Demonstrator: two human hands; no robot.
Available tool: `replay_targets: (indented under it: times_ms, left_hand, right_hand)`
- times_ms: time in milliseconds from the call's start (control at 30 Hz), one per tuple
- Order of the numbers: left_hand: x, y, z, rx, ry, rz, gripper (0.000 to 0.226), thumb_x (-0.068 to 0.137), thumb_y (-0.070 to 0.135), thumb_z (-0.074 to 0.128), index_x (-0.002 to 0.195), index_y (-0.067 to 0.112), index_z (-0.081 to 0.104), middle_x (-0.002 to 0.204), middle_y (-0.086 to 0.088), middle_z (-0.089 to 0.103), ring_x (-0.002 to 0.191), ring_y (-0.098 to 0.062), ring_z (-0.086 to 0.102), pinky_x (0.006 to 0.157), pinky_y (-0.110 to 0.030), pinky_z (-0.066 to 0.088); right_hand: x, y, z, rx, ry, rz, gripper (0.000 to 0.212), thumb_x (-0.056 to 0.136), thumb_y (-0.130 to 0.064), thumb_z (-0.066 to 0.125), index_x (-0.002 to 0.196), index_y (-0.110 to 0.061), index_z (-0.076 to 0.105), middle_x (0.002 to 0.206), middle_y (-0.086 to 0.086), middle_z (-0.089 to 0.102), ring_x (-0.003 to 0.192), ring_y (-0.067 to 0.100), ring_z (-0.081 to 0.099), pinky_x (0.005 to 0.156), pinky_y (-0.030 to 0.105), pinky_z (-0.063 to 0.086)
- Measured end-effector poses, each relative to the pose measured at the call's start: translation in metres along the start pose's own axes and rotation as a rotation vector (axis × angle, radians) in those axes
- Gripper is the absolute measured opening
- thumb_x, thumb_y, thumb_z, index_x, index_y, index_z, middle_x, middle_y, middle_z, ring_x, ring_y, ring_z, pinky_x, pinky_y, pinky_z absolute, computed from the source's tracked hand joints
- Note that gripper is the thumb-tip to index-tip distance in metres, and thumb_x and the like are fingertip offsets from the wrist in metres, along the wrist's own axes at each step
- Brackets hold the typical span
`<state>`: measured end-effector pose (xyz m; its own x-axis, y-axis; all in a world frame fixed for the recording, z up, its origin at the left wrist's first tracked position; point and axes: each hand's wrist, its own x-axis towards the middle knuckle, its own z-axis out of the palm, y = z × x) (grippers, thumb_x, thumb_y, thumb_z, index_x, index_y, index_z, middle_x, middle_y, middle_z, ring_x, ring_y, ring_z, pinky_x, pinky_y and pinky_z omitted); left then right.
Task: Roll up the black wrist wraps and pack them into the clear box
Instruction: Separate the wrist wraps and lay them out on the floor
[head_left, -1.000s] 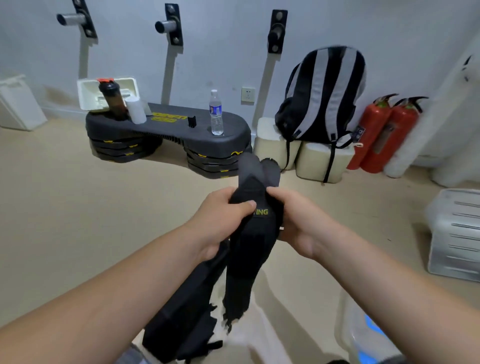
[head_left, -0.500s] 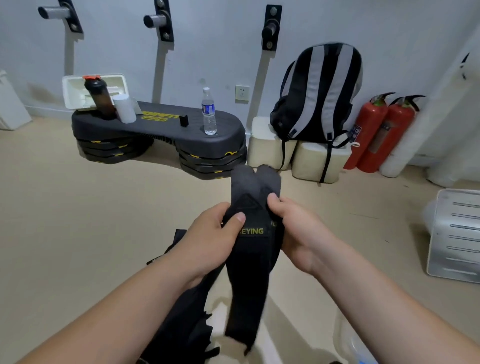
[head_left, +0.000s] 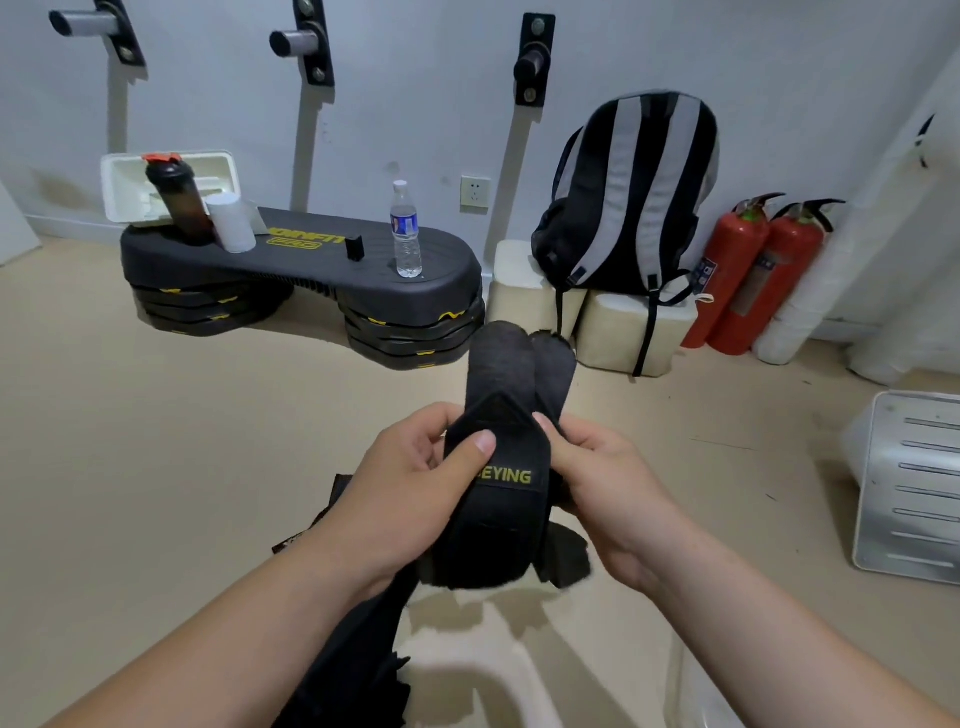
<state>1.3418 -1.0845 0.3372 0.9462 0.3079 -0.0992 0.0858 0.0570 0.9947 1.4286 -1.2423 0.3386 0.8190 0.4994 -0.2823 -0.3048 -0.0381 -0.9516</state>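
Note:
I hold a black wrist wrap (head_left: 498, 499) with yellow lettering in front of me, above the floor. My left hand (head_left: 410, 483) grips its left side, thumb pressed on the front just above the lettering. My right hand (head_left: 597, 488) grips its right side, fingers tucked behind the fabric. Two rounded ends of the wrap stick up above my hands. More black strap (head_left: 358, 660) hangs down under my left forearm. A clear container edge (head_left: 696, 696) shows at the bottom right, mostly hidden by my right arm.
A black step platform (head_left: 311, 260) holds a water bottle (head_left: 405, 231), a shaker bottle and a white cup. A striped backpack (head_left: 628, 197) sits on white blocks. Two red fire extinguishers (head_left: 748, 270) stand by the wall. A silver case (head_left: 909, 483) lies at right.
The hanging tail of the wrap has been drawn up: it is shorter below my hands. Both hands have shifted down along the wrap, so more of the lettering shows.

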Motion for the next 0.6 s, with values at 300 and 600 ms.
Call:
replay_targets:
  times_ms: [300, 600]
  left_hand:
    - [0.007, -0.0079, -0.0015, 0.178, 0.21, 0.167, 0.011, 0.097, 0.019, 0.074, 0.098, 0.03, 0.074, 0.078, 0.001, 0.073, 0.069, -0.014, 0.064, 0.067, -0.03, 0.053]
    - [0.0036, -0.0077, 0.0001, 0.184, 0.275, 0.129, 0.012, 0.093, 0.016, 0.079, 0.097, 0.028, 0.081, 0.089, 0.008, 0.08, 0.083, -0.009, 0.074, 0.076, -0.018, 0.055]
  right_hand:
    - [-0.003, 0.0016, 0.003, -0.095, -0.111, -0.051, 0.039, 0.113, -0.023, 0.046, 0.083, -0.016, 0.069, 0.079, -0.001, 0.07, 0.073, 0.012, 0.062, 0.069, 0.022, 0.049]
    - [-0.0069, 0.0064, 0.0049, 0.05, -0.081, 0.012, 0.04, 0.111, -0.029, 0.04, 0.125, -0.015, 0.075, 0.125, 0.007, 0.077, 0.125, 0.03, 0.068, 0.113, 0.049, 0.043]
